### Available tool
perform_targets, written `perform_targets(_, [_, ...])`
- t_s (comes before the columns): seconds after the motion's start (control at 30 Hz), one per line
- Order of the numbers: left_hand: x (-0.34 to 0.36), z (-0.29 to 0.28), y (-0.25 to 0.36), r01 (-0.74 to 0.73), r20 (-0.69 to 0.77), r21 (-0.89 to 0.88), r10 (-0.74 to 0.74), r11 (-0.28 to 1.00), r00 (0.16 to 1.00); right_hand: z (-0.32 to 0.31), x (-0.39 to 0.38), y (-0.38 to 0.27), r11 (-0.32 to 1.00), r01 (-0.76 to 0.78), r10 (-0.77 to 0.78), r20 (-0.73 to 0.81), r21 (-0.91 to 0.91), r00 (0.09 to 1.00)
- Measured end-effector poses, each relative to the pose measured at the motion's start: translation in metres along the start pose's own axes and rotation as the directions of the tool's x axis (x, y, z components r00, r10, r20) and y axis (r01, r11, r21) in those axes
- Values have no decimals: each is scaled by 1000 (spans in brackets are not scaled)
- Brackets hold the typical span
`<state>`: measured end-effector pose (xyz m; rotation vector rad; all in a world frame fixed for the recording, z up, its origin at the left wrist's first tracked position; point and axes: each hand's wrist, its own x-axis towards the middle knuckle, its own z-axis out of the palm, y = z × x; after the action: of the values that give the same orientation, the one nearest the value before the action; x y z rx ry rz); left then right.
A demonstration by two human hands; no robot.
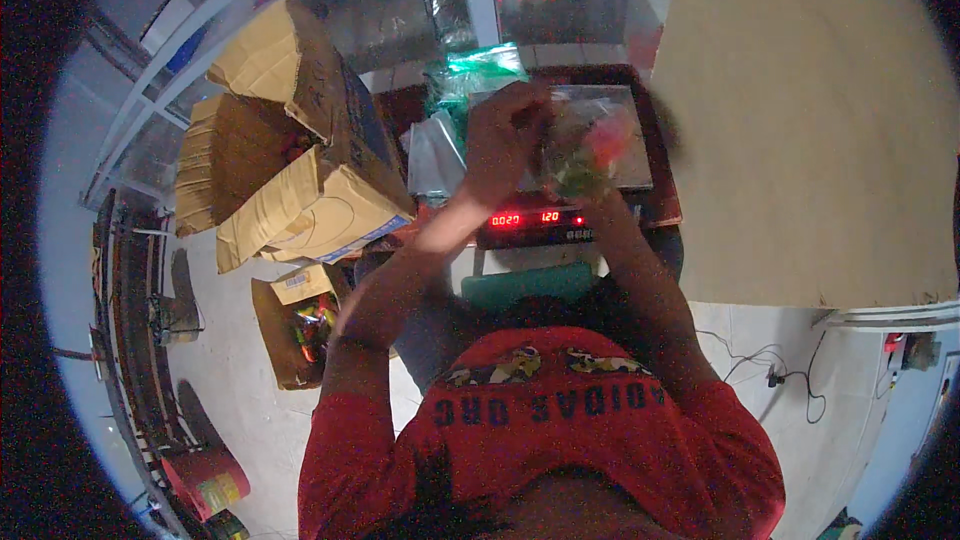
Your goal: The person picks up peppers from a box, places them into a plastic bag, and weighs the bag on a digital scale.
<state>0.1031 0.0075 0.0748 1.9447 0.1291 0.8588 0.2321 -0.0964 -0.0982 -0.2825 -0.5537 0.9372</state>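
Observation:
Over a weighing scale with a flat pan (pixel 632 168) and a lit red display (pixel 525 219) hangs a clear plastic bag (pixel 590 145), blurred, with red and green contents I cannot identify. My right hand (pixel 602 202) grips the bag from its near side, its fingers mostly hidden behind it. At the bag's left edge is my left hand (pixel 503 135), fingers curled and closed; whatever they pinch does not show. Left of that hand lie a flat, clear plastic sheet or bag (pixel 432 150) and green-tinted plastic packaging (pixel 470 75).
A large open cardboard box (pixel 330 180) stands to the left. Below it, a smaller box (pixel 290 340) holds colourful wrapped items. A big tan board (pixel 810 120) fills the right side. Cables (pixel 775 375) lie on the floor. A teal seat edge (pixel 527 285) shows before me.

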Motion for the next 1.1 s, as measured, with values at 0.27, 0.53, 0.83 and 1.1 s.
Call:
perform_targets(0.27, [-13, 6, -55, 63, -149, 40, -57, 997, 987, 41, -20, 61, 977, -210, 211, -175, 23, 962])
perform_targets(0.53, [-20, 6, -61, 99, -196, 106, -77, 989, 978, 97, -35, 20, 936, -328, 217, -529, -125, 821])
perform_targets(0.83, [-37, -9, -47, -138, 18, 94, 137, 986, 990, 128, -16, -51, -504, 63, -295, 241, -861, 925])
perform_targets(1.1, [-31, -24, 24, -460, 327, 245, 373, 853, 868, 163, -8, -87, -128, 67, -62, 75, -989, 995])
